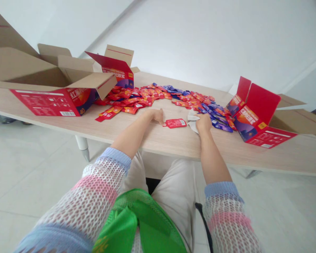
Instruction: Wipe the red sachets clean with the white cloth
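Observation:
In the middle of the table lies a flat red sachet (175, 123) with white print and a barcode at its right end. My left hand (157, 115) is at the sachet's left end, its fingers touching or pressing that end against the tabletop. A crumpled whitish cloth (192, 119) is gripped in my right hand (204, 123), just right of the sachet. Beyond both hands, a heap of red-orange sachets (131, 100) and purple sachets (218, 117) curves across the table.
Open cardboard boxes stand around the heap: a large red-printed box (50, 102) at left, a smaller box (118, 73) behind it, and another red box (258, 123) at right. The pale wooden table (171, 144) has its front edge close to my lap.

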Demonstrator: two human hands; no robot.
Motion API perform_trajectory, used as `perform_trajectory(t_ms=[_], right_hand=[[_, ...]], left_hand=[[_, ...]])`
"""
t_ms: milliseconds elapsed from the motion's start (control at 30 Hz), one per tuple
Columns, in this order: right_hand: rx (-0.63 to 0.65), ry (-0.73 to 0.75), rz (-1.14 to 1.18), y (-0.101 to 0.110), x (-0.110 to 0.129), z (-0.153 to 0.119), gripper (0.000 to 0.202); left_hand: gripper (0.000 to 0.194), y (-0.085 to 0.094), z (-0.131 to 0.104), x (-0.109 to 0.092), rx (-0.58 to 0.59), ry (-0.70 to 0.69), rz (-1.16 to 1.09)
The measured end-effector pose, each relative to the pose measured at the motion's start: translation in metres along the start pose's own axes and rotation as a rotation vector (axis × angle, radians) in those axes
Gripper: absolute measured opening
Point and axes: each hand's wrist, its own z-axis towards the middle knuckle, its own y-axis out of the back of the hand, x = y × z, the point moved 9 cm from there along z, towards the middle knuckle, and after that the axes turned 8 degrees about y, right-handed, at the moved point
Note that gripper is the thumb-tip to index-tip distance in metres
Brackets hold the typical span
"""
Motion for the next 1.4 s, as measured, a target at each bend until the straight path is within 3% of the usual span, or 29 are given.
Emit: perform_trajectory(t_ms=[100,167,267,367,433,600,800,1067,1267,1400], right_hand=[[-0.106,0.240,0.129,0.006,0.031,-0.003,0.041],[-0.085,0.457,0.199,0.002,0.062,-0.011,0.043],[0.087,0.681,0.223,-0.018,0.101,-0.028,0.045],[0.247,0.737,0.147,-0.035,0.115,-0.039,0.048],[0.260,0.703,0.061,-0.037,0.113,-0.038,0.046],[0.131,0.482,-0.177,-0.024,0.081,-0.021,0.038],[0.162,0.214,-0.259,-0.024,0.046,-0.012,0.044],[0.107,0.150,-0.241,-0.022,0.040,-0.010,0.042],[0.082,0.094,-0.157,-0.024,0.028,-0.007,0.045],[0.074,0.074,-0.114,-0.025,0.023,-0.006,0.042]], left_hand=[[0.097,-0.002,0.003,-0.001,0.037,-0.027,0.048],[0.089,-0.002,0.007,-0.001,0.028,-0.043,0.030],[0.080,-0.002,0.010,-0.003,0.014,-0.101,-0.074],[0.069,-0.006,0.012,-0.008,0.041,-0.189,-0.151],[0.073,-0.005,0.016,-0.004,0.013,-0.151,-0.129],[0.096,0.002,0.017,0.002,-0.060,-0.034,-0.018],[0.084,0.002,0.010,-0.001,-0.035,0.033,0.079],[0.093,0.001,0.000,0.005,-0.118,-0.097,-0.323],[0.072,0.004,-0.010,0.009,-0.291,0.096,-0.210],[0.056,0.002,-0.016,0.003,-0.236,0.126,-0.135]])
